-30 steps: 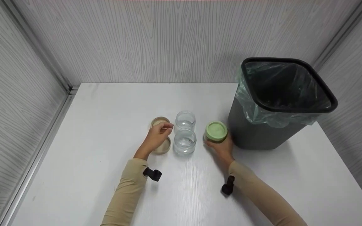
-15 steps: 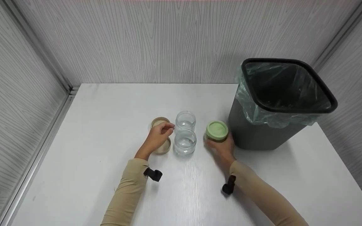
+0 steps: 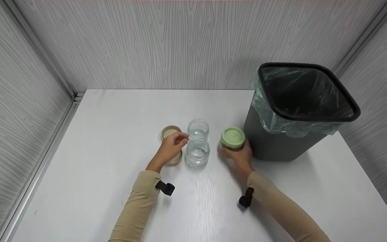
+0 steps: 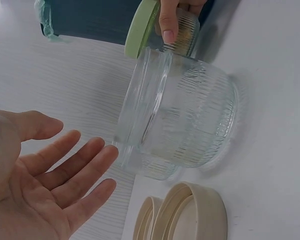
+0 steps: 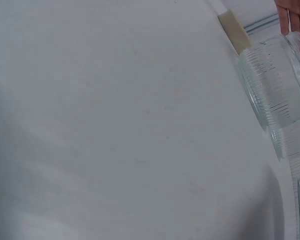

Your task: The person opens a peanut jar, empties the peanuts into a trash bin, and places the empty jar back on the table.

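Note:
My right hand (image 3: 239, 155) grips a glass jar with a green lid (image 3: 232, 137) beside the bin; in the left wrist view its thumb (image 4: 168, 22) lies on that jar under the green lid (image 4: 140, 27). Two lidless clear ribbed jars, one far (image 3: 198, 128) and one near (image 3: 197, 153), stand at the table's middle. My left hand (image 3: 179, 138) hovers just left of them, palm open and fingers (image 4: 85, 160) straight, close to the near jar (image 4: 182, 115) without gripping it. Two beige lids (image 3: 169, 131) (image 4: 190, 212) lie under and beside that hand.
A dark bin (image 3: 274, 144) with a green liner (image 3: 281, 126) stands at the right, close behind the green-lidded jar. The white table (image 3: 113, 134) is walled by grey panels at the back and sides. In the right wrist view the clear jars (image 5: 277, 87) sit at the right edge.
My right hand has moved the green-lidded jar slightly away from me, toward the bin. The left hand has edged a little right toward the clear jars.

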